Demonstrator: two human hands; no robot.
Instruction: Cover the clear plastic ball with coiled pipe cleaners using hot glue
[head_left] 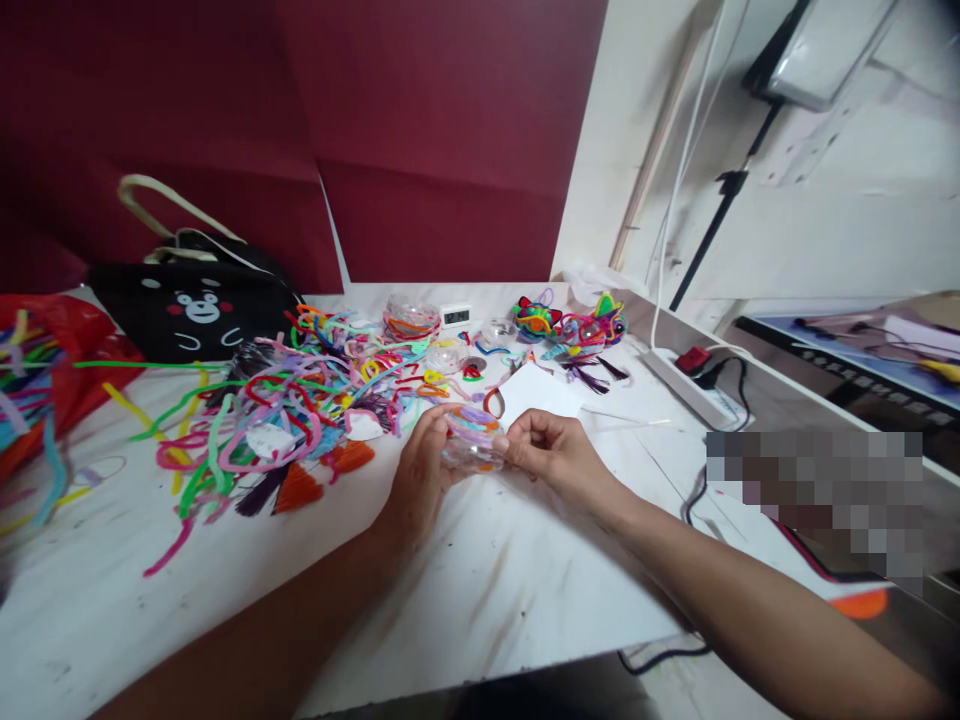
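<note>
In the head view, a clear plastic ball (pixel 472 456) wrapped with lilac, blue and orange pipe cleaners is held low over the white table. My left hand (pixel 421 462) wraps its left side, thumb on top. At its right edge, my right hand (pixel 556 455) has curled fingers and a thumb pressed to the ball; whether it also pinches a pipe cleaner end is too blurred to tell. Left of the hands lies a tangled heap of colourful pipe cleaners (pixel 292 395) with orange tassels (pixel 300 487). Just behind the ball lies a white sheet of paper (pixel 541 390).
Decorated ball ornaments (pixel 537 318) and another wrapped clear ball (pixel 412 320) stand at the back, near a small digital clock (pixel 456 316). A black bag (pixel 195 315) and a red plastic bag (pixel 94 350) are at left. A power strip (pixel 694 385) runs along the right edge.
</note>
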